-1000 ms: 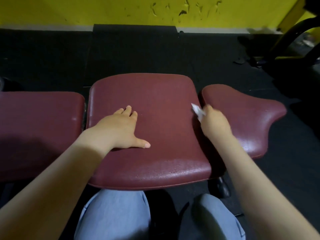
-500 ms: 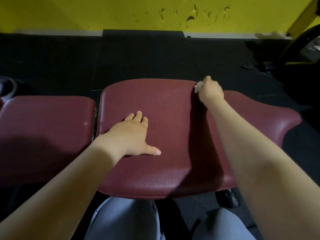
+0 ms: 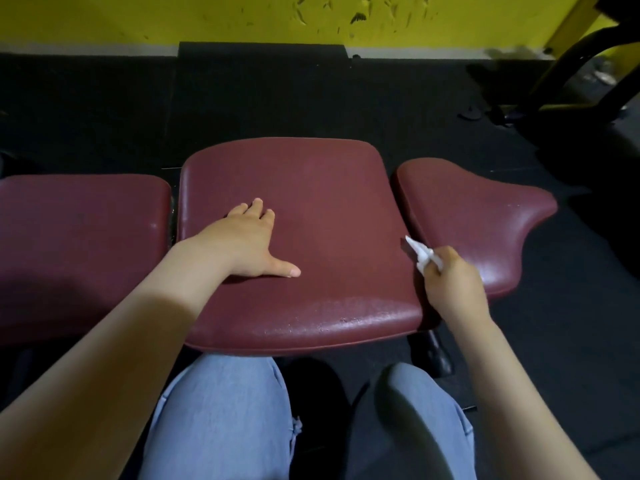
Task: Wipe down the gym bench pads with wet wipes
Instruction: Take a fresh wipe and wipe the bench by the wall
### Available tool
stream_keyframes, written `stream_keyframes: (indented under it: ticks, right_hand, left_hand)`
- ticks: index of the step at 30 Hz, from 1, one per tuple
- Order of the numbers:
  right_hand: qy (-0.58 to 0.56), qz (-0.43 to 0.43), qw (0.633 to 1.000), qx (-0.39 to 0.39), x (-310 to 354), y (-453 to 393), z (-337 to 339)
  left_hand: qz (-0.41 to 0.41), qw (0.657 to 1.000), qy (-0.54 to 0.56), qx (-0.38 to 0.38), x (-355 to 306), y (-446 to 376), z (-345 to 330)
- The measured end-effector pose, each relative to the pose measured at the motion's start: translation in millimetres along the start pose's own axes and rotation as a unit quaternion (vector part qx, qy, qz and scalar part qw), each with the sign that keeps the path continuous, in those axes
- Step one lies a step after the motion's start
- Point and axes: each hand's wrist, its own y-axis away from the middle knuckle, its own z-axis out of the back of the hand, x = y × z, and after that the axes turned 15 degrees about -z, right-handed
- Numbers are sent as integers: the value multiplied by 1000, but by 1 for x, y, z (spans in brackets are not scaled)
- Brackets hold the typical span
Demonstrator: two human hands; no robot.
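- Our right hand (image 3: 452, 284) grip is curled tight, pinching a folded white wet wipe (image 3: 420, 255).
- Wipe sticks out up-left of that grip, tip at the gap between the middle pad (image 3: 311, 209) and the right pad (image 3: 485, 216).
- Our left hand (image 3: 247, 242) grip is spread flat, palm pressed on the middle pad, well left of the wipe grip.
- Left pad (image 3: 76, 237) sits further left of it.
- Jeans (image 3: 221, 420) below both grips.
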Motion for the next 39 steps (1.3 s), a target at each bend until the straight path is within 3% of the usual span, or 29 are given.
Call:
stream_keyframes:
  ticks: [9, 14, 21, 25, 30, 35, 39]
  right_hand:
    - [-22, -16, 999, 16, -41, 66, 22]
    - [-25, -52, 995, 77, -31, 64, 39]
    - [-146, -81, 982, 84, 12, 83, 120]
    - [-202, -93, 966, 133, 39, 97, 177]
    - [-225, -94, 953, 181, 73, 120, 261]
    - [-271, -63, 941, 192, 98, 145, 348]
    - [-298, -46, 936, 182, 99, 155, 401]
  left_hand:
    - [2, 1000, 20, -10, 0, 2, -5]
    - [2, 998, 50, -24, -3, 11, -7]
    - [-46, 999, 19, 2, -46, 50, 23]
    - [-97, 991, 82, -47, -93, 81, 73]
    - [-152, 947, 251, -132, -170, 126, 132]
    - [-155, 871, 440, -153, -245, 164, 181]
    - [-140, 823, 528, -156, -289, 182, 215]
